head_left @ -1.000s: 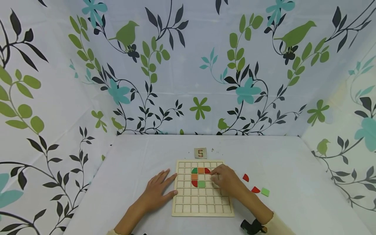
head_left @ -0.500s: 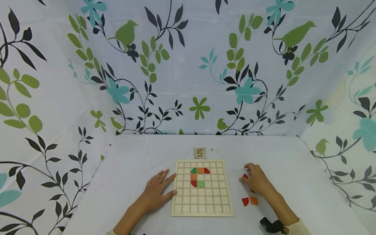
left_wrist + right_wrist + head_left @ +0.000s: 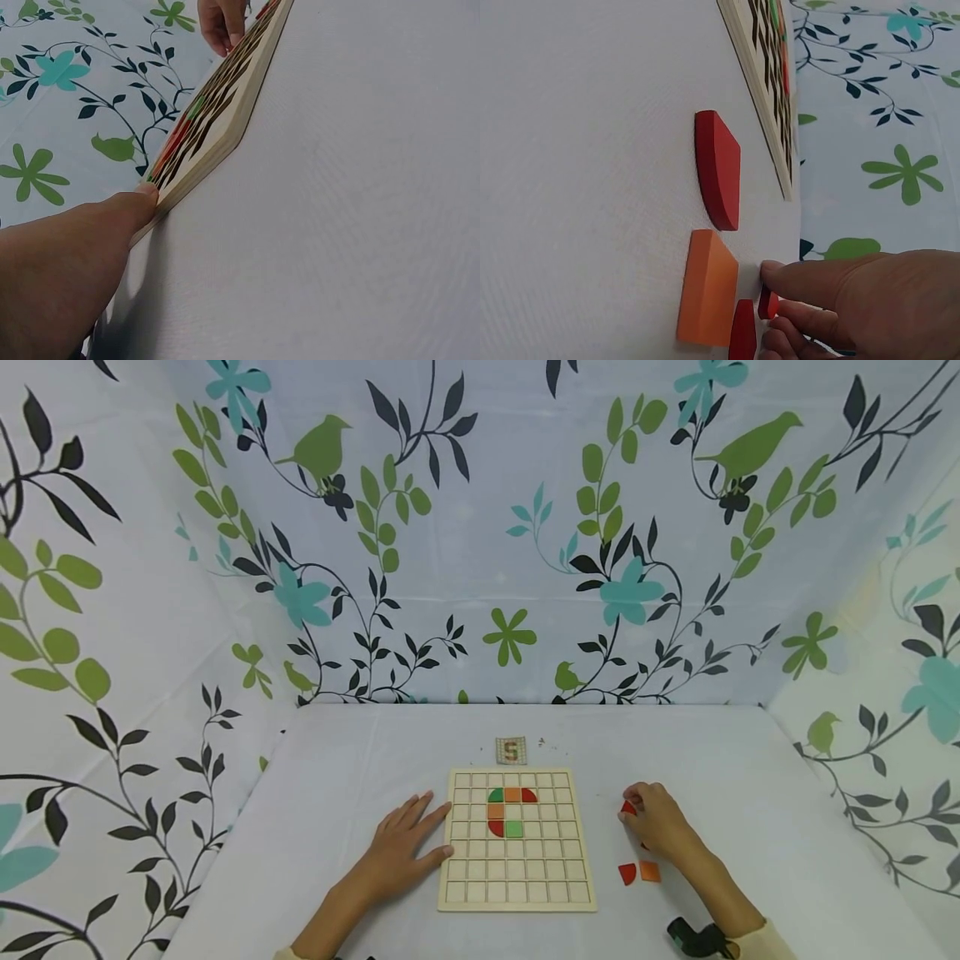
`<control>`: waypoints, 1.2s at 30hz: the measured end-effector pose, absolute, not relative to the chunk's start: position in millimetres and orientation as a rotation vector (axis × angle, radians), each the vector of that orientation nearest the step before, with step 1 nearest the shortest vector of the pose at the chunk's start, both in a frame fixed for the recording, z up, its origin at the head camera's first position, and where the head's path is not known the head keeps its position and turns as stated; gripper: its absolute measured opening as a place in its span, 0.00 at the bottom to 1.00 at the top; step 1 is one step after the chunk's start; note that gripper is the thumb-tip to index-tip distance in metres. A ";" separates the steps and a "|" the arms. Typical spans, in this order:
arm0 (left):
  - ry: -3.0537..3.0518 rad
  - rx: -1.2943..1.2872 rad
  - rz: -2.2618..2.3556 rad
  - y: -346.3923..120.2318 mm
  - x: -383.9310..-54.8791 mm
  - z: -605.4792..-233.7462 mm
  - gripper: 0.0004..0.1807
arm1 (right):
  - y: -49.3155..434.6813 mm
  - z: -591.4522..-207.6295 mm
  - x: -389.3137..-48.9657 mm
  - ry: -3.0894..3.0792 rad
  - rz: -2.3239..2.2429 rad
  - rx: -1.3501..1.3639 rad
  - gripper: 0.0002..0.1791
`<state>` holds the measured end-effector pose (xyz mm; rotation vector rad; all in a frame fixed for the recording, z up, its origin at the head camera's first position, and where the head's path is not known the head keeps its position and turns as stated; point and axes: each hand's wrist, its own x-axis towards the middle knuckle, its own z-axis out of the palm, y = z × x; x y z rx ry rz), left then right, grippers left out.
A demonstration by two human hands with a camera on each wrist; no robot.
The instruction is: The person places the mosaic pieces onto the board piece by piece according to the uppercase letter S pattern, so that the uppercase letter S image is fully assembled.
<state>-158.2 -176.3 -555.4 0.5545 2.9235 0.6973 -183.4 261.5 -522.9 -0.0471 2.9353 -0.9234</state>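
Note:
My right hand [image 3: 660,821] is over the loose pieces to the right of the wooden grid board [image 3: 517,897]. Its thumb and fingers pinch a red quarter-circle tile [image 3: 767,302], low over the table. My left hand [image 3: 408,843] lies with fingers spread, thumb and fingertips at the board's left edge. On the board, green, orange and red tiles form a bent row: a green quarter-circle [image 3: 496,795], orange squares [image 3: 496,811], red quarter-circles [image 3: 528,795] and a light green square [image 3: 513,829].
Beside the right forearm lie another red quarter-circle [image 3: 627,873] and an orange square [image 3: 649,871]. One more red piece [image 3: 742,330] is mostly hidden under the hand in the head view. Behind the board sits a small pattern card [image 3: 512,750]. A patterned cloth backdrop [image 3: 480,568] rises behind the table.
My right hand has left the board's upper right tile and moved right to the loose pieces. Its fingers have closed on a red quarter-circle tile. The left hand stays put.

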 end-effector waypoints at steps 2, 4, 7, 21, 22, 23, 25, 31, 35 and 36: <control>2.925 0.557 0.698 -176.3 -157.6 -555.0 0.40 | 261.6 -523.8 -182.8 2.933 -0.926 -0.028 0.19; 2.926 0.559 0.692 -176.6 -157.3 -554.9 0.40 | 261.9 -525.5 -182.1 2.929 -0.938 -0.021 0.19; 2.926 0.562 0.683 -177.0 -157.6 -555.1 0.40 | 262.2 -528.3 -181.5 2.929 -0.944 -0.014 0.18; 2.933 0.565 0.685 -177.7 -158.6 -556.3 0.40 | 257.5 -528.6 -182.2 2.963 -0.946 -0.069 0.14; 2.935 0.563 0.682 -177.5 -158.6 -556.3 0.40 | 257.3 -529.1 -183.0 2.973 -0.940 -0.076 0.14; 2.935 0.561 0.681 -177.4 -158.6 -556.2 0.40 | 257.1 -529.6 -183.7 2.985 -0.930 -0.087 0.14; 2.935 0.556 0.679 -177.0 -158.5 -555.6 0.40 | 255.9 -529.6 -184.7 3.005 -0.908 -0.092 0.13; 2.932 0.553 0.687 -176.3 -157.9 -554.4 0.40 | 248.7 -526.5 -186.3 3.019 -0.880 -0.111 0.13; 2.930 0.557 0.687 -176.2 -157.4 -554.5 0.40 | 242.6 -524.3 -188.1 2.998 -0.905 -0.163 0.13; 2.929 0.557 0.688 -176.2 -157.4 -554.4 0.40 | 240.7 -523.8 -188.4 2.995 -0.907 -0.173 0.13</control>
